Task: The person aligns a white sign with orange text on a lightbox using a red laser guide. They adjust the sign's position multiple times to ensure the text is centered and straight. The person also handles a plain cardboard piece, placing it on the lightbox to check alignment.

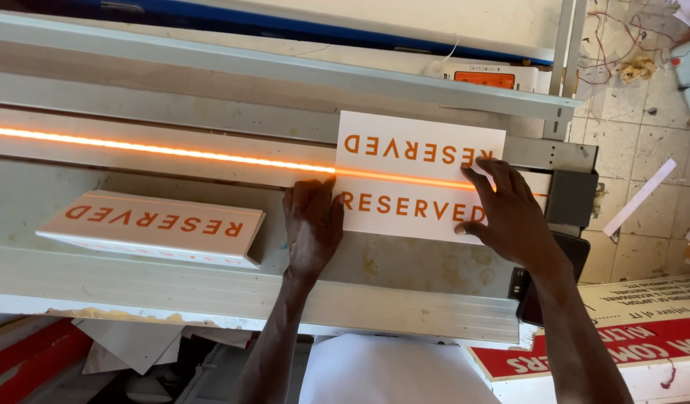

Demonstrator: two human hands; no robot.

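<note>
White stack of printed cards (pixel 154 226) lies far left on the bench (pixel 405 269). Left hand (pixel 311 224) flat, fingers together, pressed against the white card (pixel 416 176) at its left edge. Card straddles the glowing orange heating line (pixel 158 150). Right hand (pixel 510 213) spread, holding down its right side.

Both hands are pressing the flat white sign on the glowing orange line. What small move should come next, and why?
Probably keep pressing: the left hand and right hand pin the white sign with the glowing line crossing between its two text rows.
</note>
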